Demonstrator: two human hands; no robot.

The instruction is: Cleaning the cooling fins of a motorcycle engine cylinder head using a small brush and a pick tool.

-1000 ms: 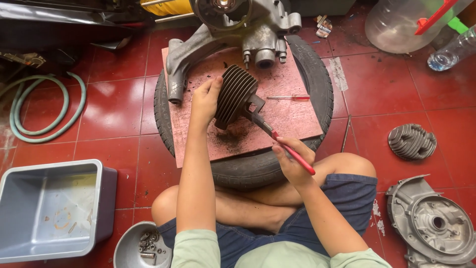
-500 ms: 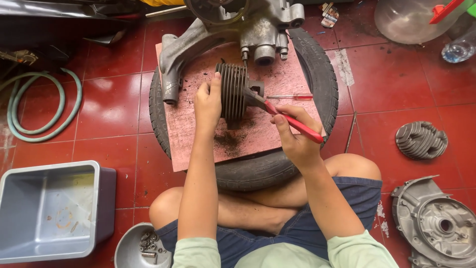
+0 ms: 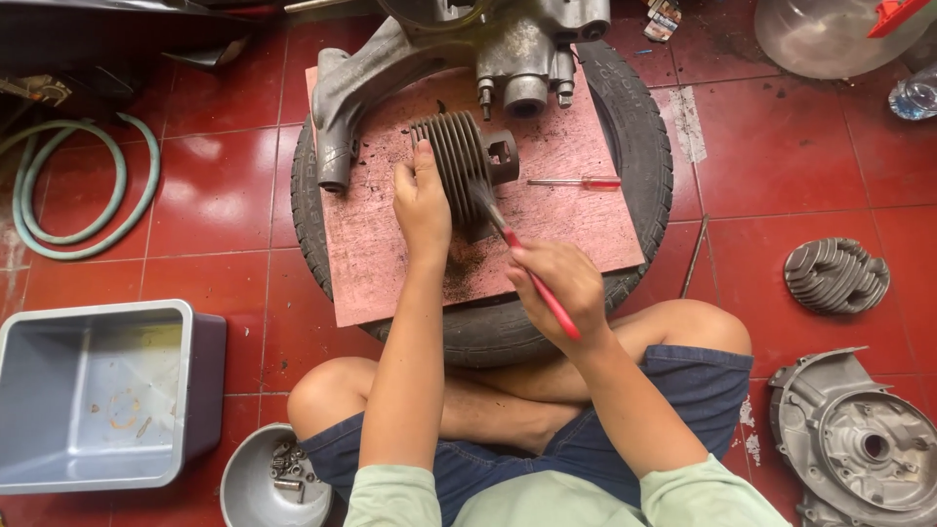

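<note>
Head view: the person sits cross-legged on the red tile floor (image 3: 771, 166) in front of a tyre (image 3: 639, 146) lying flat, with a pinkish wooden board (image 3: 576, 229) resting across it as a bench.

The finned engine cylinder (image 3: 457, 161) now stands nearer the board's far edge, just below the engine crankcase (image 3: 508, 49) that overhangs that edge. A second ago it was tipped more toward the board's middle; since then it has been turned so its fins face the person.

The left hand (image 3: 422, 200) is closed around the near side of the cylinder, thumb and fingers curled over the fins, steadying it.

The right hand (image 3: 558, 281) is wrapped shut around the red handle of a brush (image 3: 527, 265). The bristles, which earlier met the cylinder lower down, now touch its right side near the port. Dark grit lies scattered on the board below the cylinder, which suggests the brushing is loosening dirt and a fresh patch of fins is being worked.

A red-handled screwdriver (image 3: 576, 182) lies on the board toward its right edge, apart from both hands.

On the floor sit:
- a grey plastic tub (image 3: 98, 390)
- a cylinder head (image 3: 835, 275)
- a metal bowl of small parts (image 3: 268, 483)
</note>
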